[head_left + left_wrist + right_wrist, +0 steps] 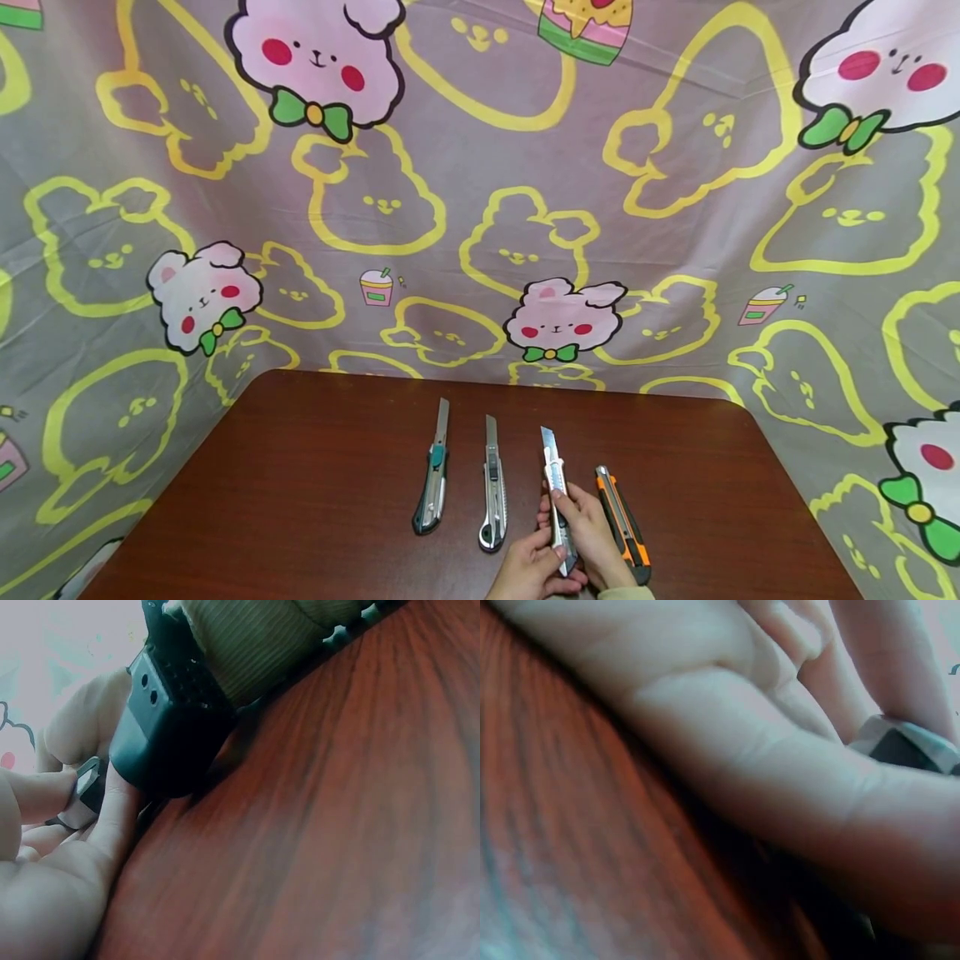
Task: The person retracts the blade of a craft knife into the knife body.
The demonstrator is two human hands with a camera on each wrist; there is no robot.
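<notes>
Both hands hold a white and silver utility knife, its blade extended and pointing away toward the back of the table. My right hand grips the body from the right, the thumb lying on top of the handle. Lower down, my left hand pinches the knife's rear end between thumb and fingers. The left wrist view shows that dark-and-silver end between the fingers, low beside the tabletop. In the right wrist view, a finger covers much of the knife. An orange and black utility knife lies just right of my right hand, partly behind it.
Left of the hands, a silver and black utility knife and a teal and black one lie with blades out. They rest on a dark reddish wooden table. A patterned cloth hangs around its back and sides.
</notes>
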